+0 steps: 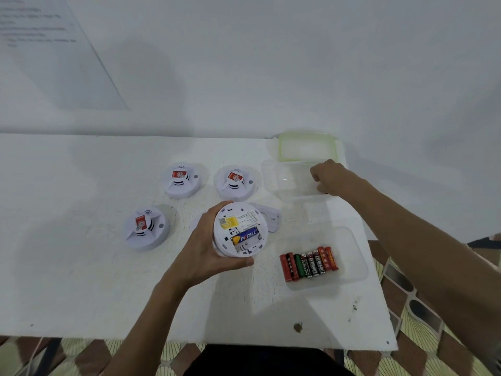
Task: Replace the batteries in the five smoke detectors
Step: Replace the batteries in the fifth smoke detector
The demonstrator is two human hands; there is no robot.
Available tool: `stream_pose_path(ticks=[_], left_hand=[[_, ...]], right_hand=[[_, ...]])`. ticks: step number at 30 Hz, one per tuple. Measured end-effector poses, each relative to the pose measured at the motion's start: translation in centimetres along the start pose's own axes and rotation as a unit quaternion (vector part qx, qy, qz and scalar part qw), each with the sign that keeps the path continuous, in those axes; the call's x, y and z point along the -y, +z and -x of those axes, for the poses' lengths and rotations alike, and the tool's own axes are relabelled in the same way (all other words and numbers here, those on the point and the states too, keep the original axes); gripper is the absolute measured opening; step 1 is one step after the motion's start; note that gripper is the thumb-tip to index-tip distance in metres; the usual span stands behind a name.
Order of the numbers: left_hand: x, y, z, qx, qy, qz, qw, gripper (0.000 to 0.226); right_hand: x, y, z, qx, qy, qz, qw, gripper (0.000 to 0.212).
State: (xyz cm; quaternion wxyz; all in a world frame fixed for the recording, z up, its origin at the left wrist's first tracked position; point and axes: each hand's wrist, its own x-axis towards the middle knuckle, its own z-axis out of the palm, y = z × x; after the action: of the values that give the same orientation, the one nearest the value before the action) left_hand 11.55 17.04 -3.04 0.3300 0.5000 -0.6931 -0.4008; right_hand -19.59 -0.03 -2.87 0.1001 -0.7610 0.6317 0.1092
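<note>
White table [81, 267] stands against a pale wall [271, 63], and at 10 o'clock on this wall hangs a sheet of paper [54, 55] with print too blurred to read. Below the table edge shows a patterned floor [406, 335].

Taking the middle of the table as the clock centre, the first smoke detector [146, 227] lies at 9 o'clock, face up, with a red sticker on top. The second smoke detector [182, 180] lies at 11 o'clock and the third smoke detector [235, 183] at 12 o'clock, both face up and a little apart.

In the centre the left hand [200, 248] grasps the open smoke detector [240, 232], turned with its back to the camera. The thumb lies along the near rim and the fingers wrap round the far left side. In its compartment sits one blue battery [245, 236]; the slot next to it shows bare. Just behind this detector, at 1 o'clock from it, a white back cover [269, 217] lies on the table.

At 4 o'clock stands a clear tray [349, 256] holding a row of batteries [309, 264], red, green and black, side by side. At 2 o'clock is an empty clear box [287, 180], and touching its far side lies a green-rimmed lid [307, 147].

The right hand [329, 177] reaches into this box at its right end, knuckles up and fingers curled downward. I cannot tell whether it holds something.
</note>
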Motion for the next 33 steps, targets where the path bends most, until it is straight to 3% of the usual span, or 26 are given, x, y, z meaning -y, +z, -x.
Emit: stream_pose_path(ticks=[7,13,18,23,30,33], left_hand=[[-0.2,-0.4,-0.3,-0.012,0.007,-0.005,1.0,0.092],[-0.5,-0.5,-0.6,-0.021,0.012,-0.008,1.0,0.096],[-0.9,-0.6,-0.9,-0.031,0.024,0.002,0.999,0.095],[-1.0,-0.6,-1.0,-0.043,0.026,0.013,0.999,0.098],[-1.6,-0.4,-1.1,-0.038,0.014,0.028,0.999,0.098],[-1.7,-0.4,-1.2,-0.034,-0.009,0.056,0.998,0.102]], right_hand=[[1.0,-0.9,1.5,-0.094,-0.024,-0.234,0.967,0.01],[6.3,-2.9,7.7,-0.166,-0.057,-0.493,0.852,0.019],[10.6,-3.4,13.4,-0.176,-0.094,-0.589,0.783,0.021],[13.3,-1.8,16.2,-0.185,-0.069,-0.609,0.768,0.014],[14.8,0.0,16.7,-0.233,-0.022,-0.556,0.798,0.018],[15.5,0.6,17.0,-0.236,-0.037,-0.6,0.763,0.022]])
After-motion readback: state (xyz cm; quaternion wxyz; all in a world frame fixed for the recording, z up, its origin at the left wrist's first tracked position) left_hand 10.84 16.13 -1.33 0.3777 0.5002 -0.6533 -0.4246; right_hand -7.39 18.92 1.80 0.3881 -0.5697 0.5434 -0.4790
